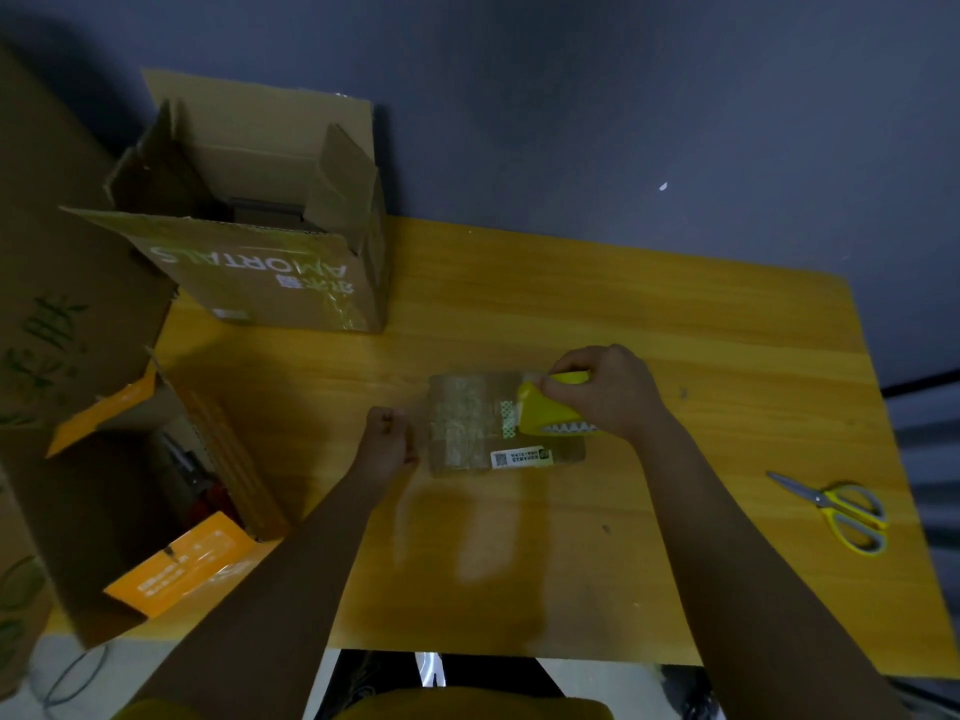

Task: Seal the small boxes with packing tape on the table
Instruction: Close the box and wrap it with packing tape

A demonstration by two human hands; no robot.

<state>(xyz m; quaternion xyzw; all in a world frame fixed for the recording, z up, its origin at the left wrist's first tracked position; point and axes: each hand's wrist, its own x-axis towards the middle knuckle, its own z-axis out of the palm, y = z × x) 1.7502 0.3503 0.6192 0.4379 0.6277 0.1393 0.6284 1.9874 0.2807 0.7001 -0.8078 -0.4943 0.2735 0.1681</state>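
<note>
Two hands at work, both set against the small box (483, 426) lying flat mid-table. My right hand (602, 392) grips the yellow tape dispenser (545, 407), fingers curled over its top; the dispenser rests on the box's right end, serrated edge toward me. My left hand (387, 433) is fisted just off the box's left end, seemingly pinching a clear tape end, though I cannot tell for sure. Box top looks taped, white label (517, 457) on its near edge. Right of the box, well apart: yellow-handled scissors (836, 509). Beyond the box to the left, an open carton (270, 272). Nearer left, an orange-flapped carton (171, 543). All on the wooden table (675, 314).
</note>
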